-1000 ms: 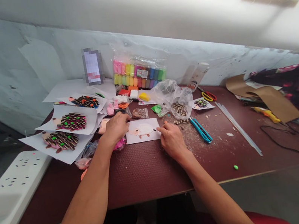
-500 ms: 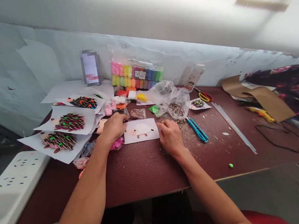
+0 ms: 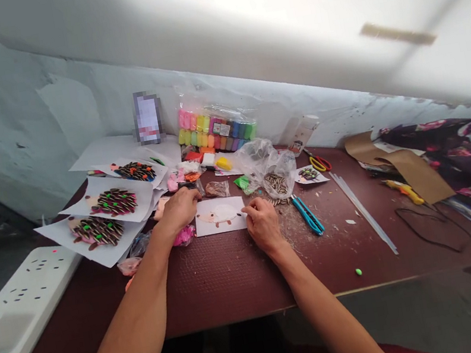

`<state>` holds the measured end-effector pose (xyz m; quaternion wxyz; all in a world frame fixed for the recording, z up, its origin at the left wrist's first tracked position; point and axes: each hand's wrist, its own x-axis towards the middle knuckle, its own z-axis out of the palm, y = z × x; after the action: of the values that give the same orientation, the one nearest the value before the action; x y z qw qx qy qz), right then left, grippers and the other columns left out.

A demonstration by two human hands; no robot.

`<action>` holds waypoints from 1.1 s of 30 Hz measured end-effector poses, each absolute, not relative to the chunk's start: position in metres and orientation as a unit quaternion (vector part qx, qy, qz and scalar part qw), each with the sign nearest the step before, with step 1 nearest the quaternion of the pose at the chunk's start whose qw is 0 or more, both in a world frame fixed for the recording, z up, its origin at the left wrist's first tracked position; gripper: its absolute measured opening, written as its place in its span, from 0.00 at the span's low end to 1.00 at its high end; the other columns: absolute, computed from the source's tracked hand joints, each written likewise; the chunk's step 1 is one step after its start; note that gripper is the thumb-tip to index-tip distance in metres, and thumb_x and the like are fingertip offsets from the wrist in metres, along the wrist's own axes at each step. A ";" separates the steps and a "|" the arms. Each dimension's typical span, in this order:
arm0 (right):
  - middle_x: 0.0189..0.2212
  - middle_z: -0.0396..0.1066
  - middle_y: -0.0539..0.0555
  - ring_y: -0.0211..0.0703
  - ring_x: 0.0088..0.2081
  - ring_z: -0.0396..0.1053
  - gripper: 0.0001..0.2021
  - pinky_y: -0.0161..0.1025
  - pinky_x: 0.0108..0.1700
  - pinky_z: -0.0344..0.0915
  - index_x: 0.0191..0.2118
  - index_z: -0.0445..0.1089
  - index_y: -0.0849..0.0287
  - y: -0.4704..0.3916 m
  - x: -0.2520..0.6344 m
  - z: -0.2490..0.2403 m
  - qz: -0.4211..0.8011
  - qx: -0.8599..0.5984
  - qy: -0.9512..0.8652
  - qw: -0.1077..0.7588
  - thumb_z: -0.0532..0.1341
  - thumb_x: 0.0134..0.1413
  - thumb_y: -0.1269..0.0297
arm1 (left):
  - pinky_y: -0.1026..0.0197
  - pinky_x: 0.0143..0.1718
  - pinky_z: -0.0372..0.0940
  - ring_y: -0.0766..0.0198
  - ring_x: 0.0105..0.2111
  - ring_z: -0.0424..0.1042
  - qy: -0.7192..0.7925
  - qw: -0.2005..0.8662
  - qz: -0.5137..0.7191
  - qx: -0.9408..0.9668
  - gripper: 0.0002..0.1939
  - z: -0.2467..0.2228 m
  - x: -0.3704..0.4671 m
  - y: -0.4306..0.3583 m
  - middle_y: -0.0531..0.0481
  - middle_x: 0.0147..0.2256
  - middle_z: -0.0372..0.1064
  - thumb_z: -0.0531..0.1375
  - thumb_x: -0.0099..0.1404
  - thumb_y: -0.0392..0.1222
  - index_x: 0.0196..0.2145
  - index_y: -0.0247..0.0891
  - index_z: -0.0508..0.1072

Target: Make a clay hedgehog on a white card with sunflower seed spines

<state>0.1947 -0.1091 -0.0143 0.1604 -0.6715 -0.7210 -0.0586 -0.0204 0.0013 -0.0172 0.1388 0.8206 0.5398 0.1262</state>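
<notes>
left hand (image 3: 182, 206): fingers bent at card's (image 3: 221, 211) upper-left corner, can't tell if gripping
right hand (image 3: 263, 220): fingers curled, index tip at card's right edge, can't tell if anything's pinched
card: flat on table (image 3: 218, 288) between both hands, drawn side up
seeds (image 3: 277, 186): in clear bag (image 3: 259, 154), some loose beside it
cutter (image 3: 307, 215): on table, right of right hand

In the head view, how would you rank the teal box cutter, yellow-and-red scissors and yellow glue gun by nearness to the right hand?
1. Box cutter, just right of the right hand.
2. Scissors, right and farther back.
3. Glue gun, far right.
</notes>
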 end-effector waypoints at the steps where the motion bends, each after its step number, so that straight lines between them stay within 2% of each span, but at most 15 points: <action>1: 0.38 0.70 0.56 0.45 0.41 0.61 0.13 0.39 0.43 0.54 0.40 0.77 0.57 -0.110 0.195 -0.015 -0.061 -0.667 -0.725 0.162 0.56 0.58 0.75 | 0.60 0.50 0.65 0.57 0.46 0.73 0.540 0.139 0.127 0.821 0.18 -0.017 -0.020 0.001 0.43 0.46 0.75 0.51 0.64 0.34 0.45 0.39 0.78; 4: 0.38 0.69 0.56 0.45 0.40 0.61 0.13 0.40 0.42 0.53 0.41 0.78 0.57 -0.110 0.194 -0.020 -0.072 -0.650 -0.738 0.167 0.57 0.58 0.75 | 0.59 0.49 0.66 0.56 0.46 0.73 0.545 0.140 0.118 0.818 0.18 -0.016 -0.020 -0.001 0.42 0.46 0.74 0.51 0.65 0.35 0.45 0.39 0.78; 10: 0.36 0.69 0.56 0.44 0.38 0.60 0.11 0.40 0.41 0.53 0.36 0.78 0.57 -0.113 0.194 -0.026 -0.089 -0.633 -0.748 0.178 0.57 0.59 0.74 | 0.57 0.47 0.66 0.53 0.45 0.73 0.554 0.129 0.098 0.817 0.18 -0.010 -0.017 -0.010 0.41 0.45 0.72 0.51 0.66 0.37 0.48 0.38 0.77; 16: 0.36 0.69 0.55 0.44 0.37 0.60 0.14 0.40 0.41 0.55 0.40 0.77 0.56 -0.115 0.195 -0.023 -0.080 -0.640 -0.737 0.203 0.56 0.58 0.77 | 0.57 0.46 0.66 0.53 0.45 0.73 0.559 0.124 0.091 0.815 0.19 -0.009 -0.017 -0.014 0.42 0.45 0.71 0.49 0.67 0.36 0.49 0.37 0.76; 21: 0.36 0.69 0.55 0.45 0.39 0.60 0.14 0.41 0.46 0.56 0.40 0.77 0.55 -0.117 0.194 -0.025 -0.075 -0.624 -0.755 0.186 0.55 0.60 0.76 | 0.56 0.44 0.66 0.53 0.44 0.73 0.561 0.122 0.079 0.815 0.19 -0.009 -0.017 -0.015 0.42 0.45 0.70 0.48 0.68 0.38 0.50 0.37 0.75; 27: 0.36 0.69 0.55 0.45 0.38 0.60 0.13 0.41 0.47 0.57 0.40 0.77 0.55 -0.117 0.192 -0.027 -0.060 -0.628 -0.753 0.186 0.55 0.61 0.74 | 0.56 0.42 0.66 0.52 0.43 0.73 0.563 0.115 0.074 0.815 0.19 -0.008 -0.016 -0.017 0.42 0.46 0.70 0.48 0.69 0.39 0.50 0.37 0.75; 33: 0.39 0.69 0.57 0.46 0.41 0.63 0.20 0.43 0.48 0.60 0.50 0.74 0.59 -0.119 0.193 -0.027 -0.062 -0.623 -0.737 0.254 0.54 0.55 0.79 | 0.56 0.43 0.67 0.53 0.43 0.73 0.563 0.121 0.092 0.813 0.19 -0.013 -0.019 -0.015 0.42 0.46 0.70 0.48 0.68 0.38 0.50 0.38 0.75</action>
<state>0.1932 -0.1190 -0.0274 0.2538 -0.6232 -0.7371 -0.0624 -0.0187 -0.0147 -0.0128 0.1208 0.8127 0.5626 0.0924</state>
